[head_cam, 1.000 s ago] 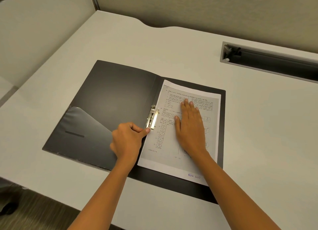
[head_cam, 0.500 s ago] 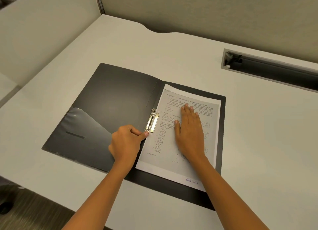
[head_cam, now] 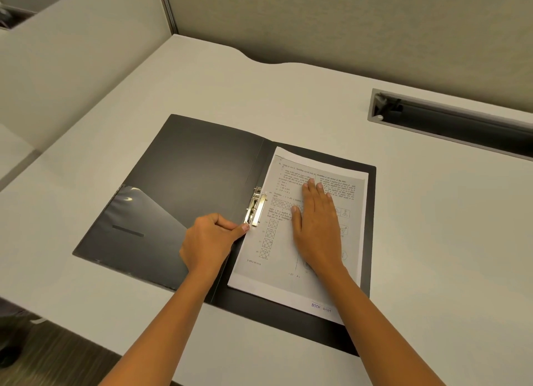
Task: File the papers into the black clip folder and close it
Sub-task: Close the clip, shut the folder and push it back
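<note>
The black clip folder (head_cam: pixel 190 166) lies open on the desk, its inside cover with a clear pocket (head_cam: pixel 138 221) to the left. Printed white papers (head_cam: pixel 277 258) lie on the folder's right half. A brass metal clip (head_cam: pixel 255 206) stands at the spine, at the papers' left edge. My left hand (head_cam: pixel 210 241) is curled beside the spine, its thumb tip touching the clip's near end. My right hand (head_cam: pixel 317 227) rests flat on the papers, fingers together, pressing them down.
The white desk (head_cam: pixel 432 241) has a grey cable slot (head_cam: pixel 450 123) at the back right. Beige partition walls (head_cam: pixel 72 68) stand behind and to the left. The desk's near edge drops to a carpeted floor (head_cam: pixel 43 362) at lower left.
Both hands hold the same positions on the clip and the papers. Only the camera has tilted, so the whole scene sits lower in view.
</note>
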Demonstrator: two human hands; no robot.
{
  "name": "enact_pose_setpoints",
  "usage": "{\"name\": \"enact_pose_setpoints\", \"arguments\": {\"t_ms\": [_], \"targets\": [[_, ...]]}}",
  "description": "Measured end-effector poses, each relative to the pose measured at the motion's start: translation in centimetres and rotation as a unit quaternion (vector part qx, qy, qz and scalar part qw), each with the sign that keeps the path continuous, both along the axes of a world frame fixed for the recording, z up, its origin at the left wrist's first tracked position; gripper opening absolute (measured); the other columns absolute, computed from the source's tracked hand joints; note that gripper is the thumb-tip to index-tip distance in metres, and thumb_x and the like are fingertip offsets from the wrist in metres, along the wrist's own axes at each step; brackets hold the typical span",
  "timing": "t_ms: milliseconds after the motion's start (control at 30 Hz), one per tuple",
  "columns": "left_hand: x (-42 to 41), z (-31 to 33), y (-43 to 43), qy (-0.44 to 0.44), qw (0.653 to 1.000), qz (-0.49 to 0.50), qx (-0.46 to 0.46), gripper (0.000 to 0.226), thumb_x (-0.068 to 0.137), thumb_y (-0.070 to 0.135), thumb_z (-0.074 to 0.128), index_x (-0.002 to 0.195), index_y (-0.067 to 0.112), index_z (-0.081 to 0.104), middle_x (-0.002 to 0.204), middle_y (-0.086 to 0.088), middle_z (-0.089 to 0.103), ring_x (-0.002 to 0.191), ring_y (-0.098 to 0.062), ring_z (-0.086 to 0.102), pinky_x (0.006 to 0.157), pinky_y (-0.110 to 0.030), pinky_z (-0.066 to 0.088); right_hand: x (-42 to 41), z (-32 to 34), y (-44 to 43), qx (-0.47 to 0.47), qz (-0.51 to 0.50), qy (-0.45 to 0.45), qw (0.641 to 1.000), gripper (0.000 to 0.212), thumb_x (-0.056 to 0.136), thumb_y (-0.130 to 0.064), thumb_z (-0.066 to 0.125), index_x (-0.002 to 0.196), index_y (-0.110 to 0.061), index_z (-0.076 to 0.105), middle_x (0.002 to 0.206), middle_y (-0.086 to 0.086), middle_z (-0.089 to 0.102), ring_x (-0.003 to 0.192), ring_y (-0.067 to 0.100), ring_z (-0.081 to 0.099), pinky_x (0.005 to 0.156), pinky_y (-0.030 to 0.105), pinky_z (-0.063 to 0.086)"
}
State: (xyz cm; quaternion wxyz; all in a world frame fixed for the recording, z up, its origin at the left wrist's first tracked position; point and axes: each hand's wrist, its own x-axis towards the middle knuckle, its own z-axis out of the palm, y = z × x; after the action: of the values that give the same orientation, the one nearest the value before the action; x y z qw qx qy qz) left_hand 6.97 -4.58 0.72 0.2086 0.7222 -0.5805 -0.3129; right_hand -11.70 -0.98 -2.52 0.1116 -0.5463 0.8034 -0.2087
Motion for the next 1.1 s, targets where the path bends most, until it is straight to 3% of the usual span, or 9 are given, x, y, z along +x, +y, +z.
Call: {"name": "enact_pose_setpoints", "arguments": {"t_ms": [233,533,800,900,967,1033,1100], "targets": [[0.4,-0.4,-0.5,0.012,1.000,-0.004,0.020,0.033,0.067,0.056,0.072,0.064,0.025,0.063,0.066,0.010,0.066,0.063,-0.013,0.060,0.055,-0.023,0.044,0.1,0.1,0.0,-0.004,0.002,0.004,1.000,0.061,0.098,-0.044,0.030,0.151,-0.021,0.011,0.160,-0.003,0.010,0.148,0.016,0.005,0.117,0.029,-0.004],[-0.2,0.2,0.0,0.016,1.000,0.014,-0.010,0.030,0.070,0.053,0.073,0.067,0.025,0.064,0.066,0.010,0.065,0.059,-0.011,0.059,0.051,-0.019,0.039,0.1,0.3,0.2,0.005,0.014,0.007,1.000,0.057,0.100,-0.039,0.028,0.151,-0.018,0.013,0.160,-0.001,0.012,0.148,0.016,0.006,0.119,0.030,-0.002],[0.7,2.0,2.7,0.092,0.991,0.034,-0.096,0.024,0.076,0.043,0.071,0.076,0.020,0.063,0.070,0.007,0.064,0.065,-0.011,0.059,0.055,-0.019,0.043,1.2,1.8,3.9,0.006,0.040,-0.029,0.999,0.056,0.100,-0.038,0.031,0.151,-0.022,0.014,0.160,-0.005,0.012,0.148,0.013,0.007,0.121,0.031,0.004],[1.8,2.2,4.8,0.151,0.976,0.033,-0.152,0.017,0.080,0.033,0.070,0.090,0.020,0.064,0.086,0.005,0.066,0.078,-0.013,0.062,0.063,-0.020,0.049,2.1,1.8,6.5,0.023,0.051,-0.026,0.998,0.058,0.100,-0.040,0.029,0.151,-0.025,0.008,0.160,-0.007,0.005,0.148,0.011,0.002,0.119,0.029,0.000],[2.4,1.8,6.2,0.166,0.967,0.037,-0.190,0.026,0.082,0.029,0.068,0.106,0.021,0.060,0.107,0.005,0.063,0.092,-0.013,0.058,0.073,-0.025,0.051,2.7,1.5,8.0,0.033,0.052,-0.023,0.998,0.059,0.099,-0.041,0.028,0.151,-0.026,0.004,0.160,-0.009,0.000,0.148,0.010,-0.002,0.118,0.028,-0.002],[3.1,1.1,7.6,0.187,0.951,0.098,-0.227,0.044,0.082,0.027,0.069,0.122,0.022,0.050,0.127,0.003,0.049,0.107,-0.015,0.050,0.081,-0.025,0.049,3.2,1.3,9.2,0.039,0.057,-0.020,0.997,0.059,0.100,-0.042,0.026,0.150,-0.028,0.000,0.160,-0.010,-0.004,0.147,0.008,-0.006,0.119,0.028,-0.003],[4.0,0.6,8.3,0.224,0.916,0.213,-0.255,0.061,0.081,0.024,0.069,0.133,0.019,0.037,0.142,-0.005,0.030,0.126,-0.021,0.038,0.096,-0.036,0.045,3.6,1.0,10.1,0.034,0.068,-0.007,0.997,0.058,0.100,-0.040,0.025,0.150,-0.027,-0.002,0.159,-0.012,-0.006,0.146,0.006,-0.009,0.119,0.026,-0.006]]}}
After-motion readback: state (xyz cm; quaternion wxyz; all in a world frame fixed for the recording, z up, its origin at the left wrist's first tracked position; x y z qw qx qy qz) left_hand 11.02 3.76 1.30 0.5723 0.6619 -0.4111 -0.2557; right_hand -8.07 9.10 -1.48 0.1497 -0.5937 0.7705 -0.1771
